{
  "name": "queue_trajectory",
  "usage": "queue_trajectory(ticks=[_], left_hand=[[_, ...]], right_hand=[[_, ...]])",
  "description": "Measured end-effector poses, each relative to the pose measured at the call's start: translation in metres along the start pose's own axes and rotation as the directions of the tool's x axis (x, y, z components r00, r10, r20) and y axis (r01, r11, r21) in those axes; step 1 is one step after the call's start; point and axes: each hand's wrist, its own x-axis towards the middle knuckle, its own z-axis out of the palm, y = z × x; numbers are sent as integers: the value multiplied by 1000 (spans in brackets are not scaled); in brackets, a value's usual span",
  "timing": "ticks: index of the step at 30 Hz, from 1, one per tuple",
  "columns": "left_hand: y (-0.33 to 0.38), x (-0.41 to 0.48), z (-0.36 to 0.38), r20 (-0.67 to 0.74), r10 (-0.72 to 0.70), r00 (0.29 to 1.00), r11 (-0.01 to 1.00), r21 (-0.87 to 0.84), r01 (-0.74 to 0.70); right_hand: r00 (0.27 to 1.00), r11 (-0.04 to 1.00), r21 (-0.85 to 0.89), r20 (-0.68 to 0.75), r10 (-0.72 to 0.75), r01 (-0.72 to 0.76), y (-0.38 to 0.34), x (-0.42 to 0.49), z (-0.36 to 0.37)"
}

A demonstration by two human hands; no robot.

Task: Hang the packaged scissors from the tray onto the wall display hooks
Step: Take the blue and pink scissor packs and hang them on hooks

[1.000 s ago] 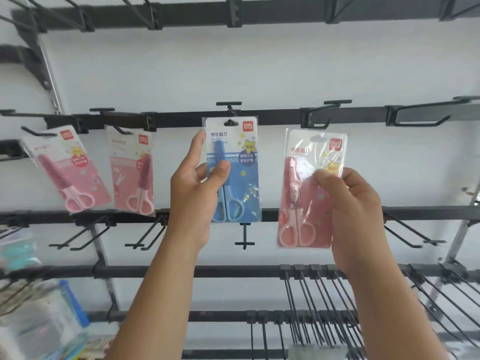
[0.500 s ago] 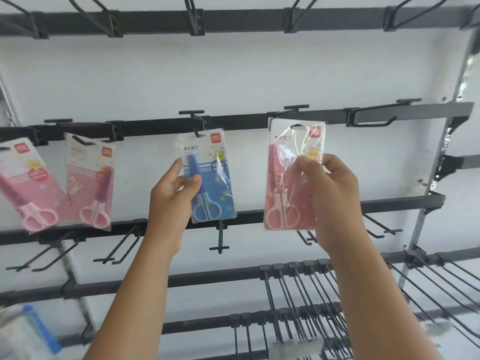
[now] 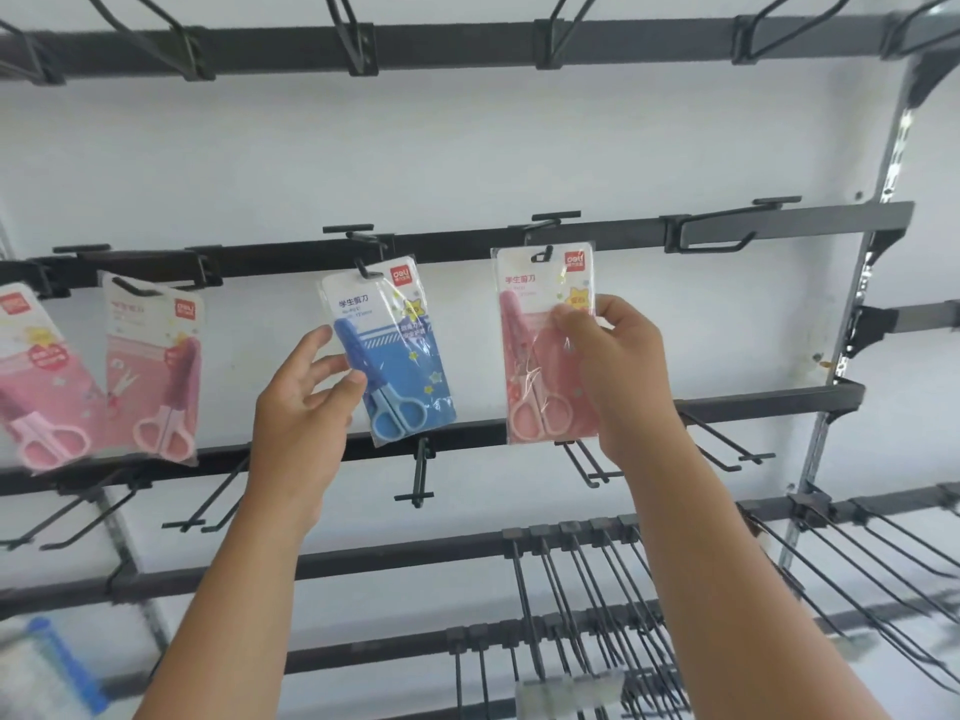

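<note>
A blue packaged scissors (image 3: 395,356) hangs tilted from a black hook (image 3: 363,252) on the middle rail. My left hand (image 3: 304,407) is at its left edge, thumb touching the pack, fingers loosening. My right hand (image 3: 615,371) grips a pink packaged scissors (image 3: 540,350) by its right side, and the pack's top hole sits at the tip of the adjacent hook (image 3: 548,236). Two more pink packs (image 3: 153,376) (image 3: 36,387) hang on hooks to the left.
Bare black hooks (image 3: 727,231) stick out of the dark rails (image 3: 779,397) above, right and below. A dense row of long hooks (image 3: 571,589) fills the lower right. A metal upright (image 3: 852,356) stands at the right. Blurred packaged goods (image 3: 47,667) lie lower left.
The right hand has raised the pink pack until its hole meets the hook. The left hand has loosened on the blue pack, which now hangs tilted. The view has shifted rightward.
</note>
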Motion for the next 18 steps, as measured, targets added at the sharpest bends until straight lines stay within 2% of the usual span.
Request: queue_trajectory(ticks=[7, 15, 18], left_hand=[[-3, 3, 2, -29, -28, 999, 999, -23, 27], [1, -5, 4, -92, -23, 995, 999, 35, 26], [4, -17, -1, -120, 55, 991, 983, 179, -33]], right_hand=[[999, 999, -50, 41, 12, -10, 15, 11, -2], [999, 988, -152, 47, -21, 28, 14, 6, -10], [997, 968, -239, 29, -75, 80, 11, -6, -16]])
